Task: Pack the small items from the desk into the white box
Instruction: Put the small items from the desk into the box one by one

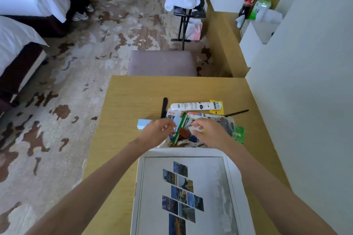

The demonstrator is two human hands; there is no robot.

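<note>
Beds and patterned carpet lie left of the wooden worktop (129, 97), where a pale blue block (142, 123) sits just beside the left hand (156, 133); its grip curls over the packets heaped in the open white box (187, 152), though I cannot tell whether it pinches anything. Further right, the right hand (212, 133) curls the same way, its grip equally unclear, and a white tube (194, 105), a yellow card (216, 108) and a black stick (236, 113) lie beyond on the worktop. These look light, some of them crinkly, so a stiff edge is probably the place to pinch them, and the tube is best taken round its middle.
</note>
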